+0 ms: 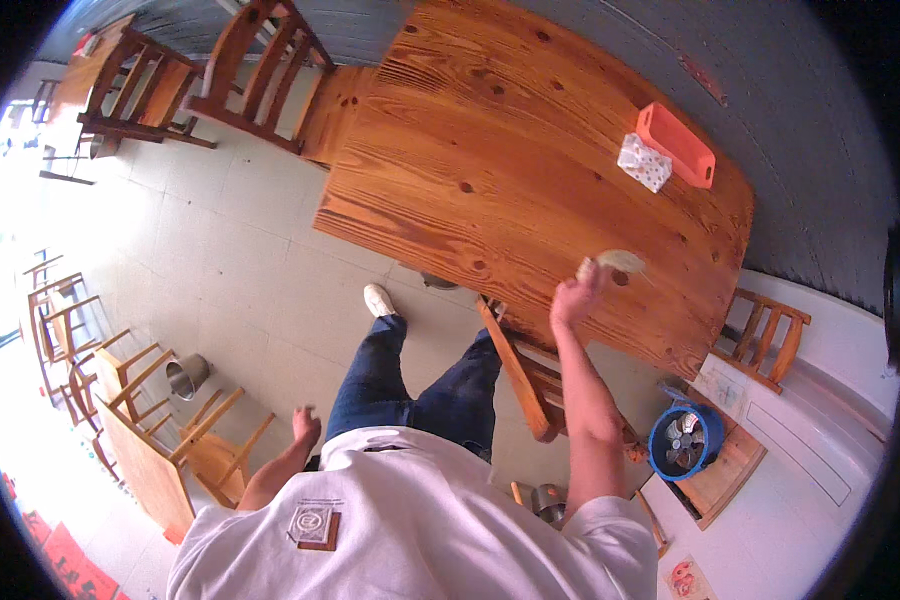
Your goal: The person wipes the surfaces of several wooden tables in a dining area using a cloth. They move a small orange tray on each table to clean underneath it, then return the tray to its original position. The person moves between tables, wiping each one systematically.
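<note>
My right hand [576, 296] is over the near right part of a wooden table [450, 150], closed on a pale, flat object [621, 261], perhaps a cloth or brush; it is too blurred to name. Low at my side, over the tiled floor, hangs my left hand [306, 426], with nothing seen in it and its fingers loosely curled. Farther back on the table, a coral plastic tray [679, 146] stands beside a white dotted tissue pack [645, 163].
A wooden chair [521, 375] is close by my right leg, against the table's near edge. Another chair [262, 75] stands at the left end. To the right is a blue round fan [686, 442]. A metal bucket [187, 375] and upturned chairs lie left.
</note>
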Action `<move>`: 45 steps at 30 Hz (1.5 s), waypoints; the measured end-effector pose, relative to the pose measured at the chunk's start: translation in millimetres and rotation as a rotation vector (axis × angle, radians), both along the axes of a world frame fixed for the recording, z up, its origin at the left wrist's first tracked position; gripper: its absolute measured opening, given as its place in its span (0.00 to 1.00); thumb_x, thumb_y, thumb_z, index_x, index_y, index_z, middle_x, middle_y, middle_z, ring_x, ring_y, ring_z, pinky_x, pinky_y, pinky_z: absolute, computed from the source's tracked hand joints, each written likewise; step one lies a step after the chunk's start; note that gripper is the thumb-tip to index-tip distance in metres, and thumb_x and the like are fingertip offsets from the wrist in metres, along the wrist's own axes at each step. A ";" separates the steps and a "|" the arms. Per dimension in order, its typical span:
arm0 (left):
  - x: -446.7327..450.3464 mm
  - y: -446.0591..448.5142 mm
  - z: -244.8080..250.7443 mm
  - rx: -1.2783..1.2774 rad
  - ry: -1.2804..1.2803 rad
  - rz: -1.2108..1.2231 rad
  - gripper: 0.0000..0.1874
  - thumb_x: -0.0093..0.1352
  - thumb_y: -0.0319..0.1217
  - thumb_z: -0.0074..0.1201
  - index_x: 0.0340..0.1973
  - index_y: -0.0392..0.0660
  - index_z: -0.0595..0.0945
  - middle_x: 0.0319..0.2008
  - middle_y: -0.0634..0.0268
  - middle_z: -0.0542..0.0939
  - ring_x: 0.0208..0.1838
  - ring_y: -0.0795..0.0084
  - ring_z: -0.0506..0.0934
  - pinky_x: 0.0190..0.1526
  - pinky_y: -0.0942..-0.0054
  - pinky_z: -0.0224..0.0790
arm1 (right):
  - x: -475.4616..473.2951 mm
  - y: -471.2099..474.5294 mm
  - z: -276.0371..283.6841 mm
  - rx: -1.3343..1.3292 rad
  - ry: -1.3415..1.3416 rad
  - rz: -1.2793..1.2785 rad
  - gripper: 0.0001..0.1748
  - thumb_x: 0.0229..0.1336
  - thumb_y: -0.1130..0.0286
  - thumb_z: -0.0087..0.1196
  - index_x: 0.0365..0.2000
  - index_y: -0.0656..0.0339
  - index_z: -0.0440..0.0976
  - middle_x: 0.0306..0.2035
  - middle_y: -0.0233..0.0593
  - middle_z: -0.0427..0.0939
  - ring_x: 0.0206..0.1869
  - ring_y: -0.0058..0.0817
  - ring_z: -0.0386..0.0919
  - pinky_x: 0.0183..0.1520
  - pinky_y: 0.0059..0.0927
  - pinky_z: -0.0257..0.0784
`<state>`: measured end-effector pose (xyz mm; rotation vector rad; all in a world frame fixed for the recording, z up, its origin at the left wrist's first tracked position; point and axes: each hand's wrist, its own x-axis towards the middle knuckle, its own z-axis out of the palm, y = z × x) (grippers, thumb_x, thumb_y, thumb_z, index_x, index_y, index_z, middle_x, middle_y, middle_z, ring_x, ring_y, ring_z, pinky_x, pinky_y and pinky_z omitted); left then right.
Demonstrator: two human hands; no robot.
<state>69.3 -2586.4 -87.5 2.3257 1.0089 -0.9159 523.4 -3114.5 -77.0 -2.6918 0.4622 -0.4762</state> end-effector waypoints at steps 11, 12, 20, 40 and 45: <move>96.1 109.9 -31.5 -0.386 -0.391 0.704 0.17 0.72 0.32 0.56 0.55 0.40 0.80 0.43 0.66 0.83 0.46 0.75 0.80 0.48 0.73 0.75 | 38.6 399.2 1.4 0.245 0.050 1.003 0.15 0.70 0.68 0.47 0.53 0.60 0.75 0.62 0.44 0.73 0.63 0.45 0.72 0.62 0.45 0.69; 125.5 103.0 -24.3 -0.428 -0.426 0.712 0.17 0.73 0.31 0.55 0.56 0.40 0.80 0.45 0.65 0.83 0.46 0.75 0.79 0.48 0.73 0.75 | 39.7 414.1 -2.0 0.203 -0.086 1.092 0.15 0.68 0.69 0.49 0.52 0.61 0.75 0.64 0.43 0.72 0.66 0.42 0.70 0.65 0.42 0.69; 219.1 45.5 9.9 -0.597 -0.502 0.396 0.16 0.75 0.31 0.52 0.57 0.44 0.79 0.44 0.65 0.84 0.47 0.74 0.80 0.48 0.72 0.75 | 89.8 301.3 -9.2 0.233 -0.048 1.160 0.14 0.67 0.72 0.52 0.50 0.62 0.78 0.62 0.40 0.74 0.65 0.39 0.72 0.63 0.45 0.72; 291.0 60.8 -22.6 -0.607 -0.276 0.601 0.17 0.75 0.29 0.49 0.58 0.39 0.77 0.42 0.58 0.85 0.45 0.67 0.83 0.48 0.67 0.77 | 264.9 69.7 3.3 0.076 0.252 0.614 0.29 0.59 0.84 0.49 0.63 0.66 0.66 0.73 0.52 0.58 0.76 0.47 0.55 0.70 0.46 0.66; 354.7 89.7 10.1 -0.722 -0.368 0.597 0.20 0.75 0.35 0.53 0.60 0.41 0.76 0.44 0.60 0.84 0.48 0.68 0.82 0.52 0.65 0.76 | 394.2 48.2 -15.2 -0.024 0.223 -0.013 0.28 0.57 0.76 0.54 0.59 0.70 0.69 0.62 0.57 0.70 0.64 0.53 0.69 0.64 0.47 0.66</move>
